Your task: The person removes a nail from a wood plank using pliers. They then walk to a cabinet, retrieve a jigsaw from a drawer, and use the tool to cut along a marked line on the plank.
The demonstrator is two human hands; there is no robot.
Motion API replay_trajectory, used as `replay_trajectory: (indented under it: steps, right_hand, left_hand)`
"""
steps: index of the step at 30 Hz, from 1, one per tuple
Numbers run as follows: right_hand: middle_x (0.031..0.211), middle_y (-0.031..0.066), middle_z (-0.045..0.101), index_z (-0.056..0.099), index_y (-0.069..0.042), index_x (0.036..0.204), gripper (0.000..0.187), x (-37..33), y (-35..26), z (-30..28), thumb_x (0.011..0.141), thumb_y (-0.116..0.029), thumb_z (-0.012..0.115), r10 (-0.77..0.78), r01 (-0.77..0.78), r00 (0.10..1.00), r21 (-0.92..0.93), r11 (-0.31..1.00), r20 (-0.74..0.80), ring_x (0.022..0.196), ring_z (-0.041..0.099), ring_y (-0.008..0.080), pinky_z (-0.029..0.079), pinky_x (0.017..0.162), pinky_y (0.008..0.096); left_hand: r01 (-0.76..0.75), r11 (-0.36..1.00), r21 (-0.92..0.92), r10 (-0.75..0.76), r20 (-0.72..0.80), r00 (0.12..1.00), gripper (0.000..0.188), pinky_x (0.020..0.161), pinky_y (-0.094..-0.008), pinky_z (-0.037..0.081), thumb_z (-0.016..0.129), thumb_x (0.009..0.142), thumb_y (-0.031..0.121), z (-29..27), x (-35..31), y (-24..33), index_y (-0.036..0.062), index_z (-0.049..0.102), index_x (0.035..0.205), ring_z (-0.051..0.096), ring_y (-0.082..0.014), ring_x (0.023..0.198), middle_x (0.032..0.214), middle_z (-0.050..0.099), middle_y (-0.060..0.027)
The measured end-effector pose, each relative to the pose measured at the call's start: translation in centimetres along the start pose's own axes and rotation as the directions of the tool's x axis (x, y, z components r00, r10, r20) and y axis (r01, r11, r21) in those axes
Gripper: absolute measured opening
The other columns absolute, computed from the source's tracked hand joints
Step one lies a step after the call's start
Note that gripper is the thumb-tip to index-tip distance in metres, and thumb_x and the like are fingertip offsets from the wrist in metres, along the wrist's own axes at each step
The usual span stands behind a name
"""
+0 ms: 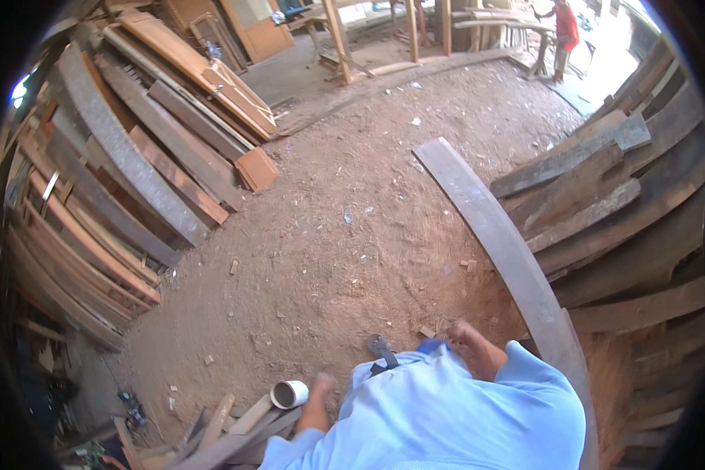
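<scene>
1. White container [297, 392], one: just beside left hand [323, 384], at edge of short planks [252, 415].
2. Grey board [509, 249], one: near right hand [465, 334], along dirt floor's [345, 258] right edge.
3. Hands, two: blurred; cannot tell whether gripping.

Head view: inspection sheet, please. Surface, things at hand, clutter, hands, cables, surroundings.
Surface: brown earthen floor, littered with chips and scraps.
Things at hand: white open-mouthed container near the left hand; long grey plank right of the right hand.
Clutter: loose wood pieces at lower left.
Hands: left hand beside the container, contact unclear; right hand appears empty.
Cables: nothing seen.
Surroundings: stacked boards on the left and right; person in red at upper right.
</scene>
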State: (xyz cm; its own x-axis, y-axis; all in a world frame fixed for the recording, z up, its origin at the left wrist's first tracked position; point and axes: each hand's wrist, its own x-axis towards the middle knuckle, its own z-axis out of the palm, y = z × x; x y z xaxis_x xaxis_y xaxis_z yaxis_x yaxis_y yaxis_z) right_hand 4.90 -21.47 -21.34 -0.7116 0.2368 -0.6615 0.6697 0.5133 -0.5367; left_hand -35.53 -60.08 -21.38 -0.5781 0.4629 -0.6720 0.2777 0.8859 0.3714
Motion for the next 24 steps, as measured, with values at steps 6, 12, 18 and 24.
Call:
replay_trajectory:
  steps: [6,12,18,24]
  right_hand:
    - [0.087,0.0148,0.073,0.074,-0.008,0.092,0.020,4.8,3.7,1.5,0.081,-0.021,0.064,0.380,-0.367,0.919,0.123,0.922,-0.110,0.078,0.071,0.0275,0.056,0.067,0.0400]
    - [0.090,0.0157,0.073,0.074,-0.004,0.095,0.024,14.0,3.0,-7.6,0.082,-0.021,0.063,0.410,-0.392,0.912,0.313,0.865,0.010,0.079,0.072,0.0263,0.056,0.067,0.0378]
    - [0.092,0.0167,0.074,0.073,-0.001,0.098,0.028,34.8,-7.6,-36.3,0.083,-0.022,0.061,0.091,-0.077,0.928,0.052,0.996,-0.362,0.079,0.072,0.0251,0.056,0.068,0.0356]
    - [0.090,0.0172,0.073,0.069,0.004,0.100,0.031,48.8,-11.6,-62.6,0.088,-0.023,0.060,-0.002,0.063,0.926,0.149,0.987,-0.377,0.079,0.073,0.0234,0.058,0.069,0.0354]
  left_hand:
    - [-0.182,0.939,-0.291,0.105,-0.261,0.960,0.029,0.075,-0.0301,0.053,0.062,0.094,0.027,-29.9,21.7,20.4,0.0055,0.060,0.113,0.062,-0.0124,0.082,0.096,0.067,-0.0070]
    - [-0.463,0.619,-0.635,0.310,-0.344,0.886,0.021,0.063,-0.0309,0.052,0.059,0.096,0.027,-33.8,32.5,31.2,0.0075,0.060,0.104,0.058,-0.0108,0.071,0.082,0.063,-0.0021]
    - [0.417,0.844,-0.338,-0.374,0.188,0.908,0.026,0.065,-0.0406,0.051,0.056,0.097,0.031,-31.0,40.1,18.4,0.0083,0.067,0.103,0.058,-0.0191,0.073,0.092,0.066,-0.0062]
    - [0.284,0.898,-0.336,-0.211,0.238,0.948,0.024,0.067,-0.0404,0.051,0.057,0.096,0.028,-27.4,40.8,27.1,0.0076,0.066,0.104,0.059,-0.0186,0.075,0.093,0.065,-0.0052]
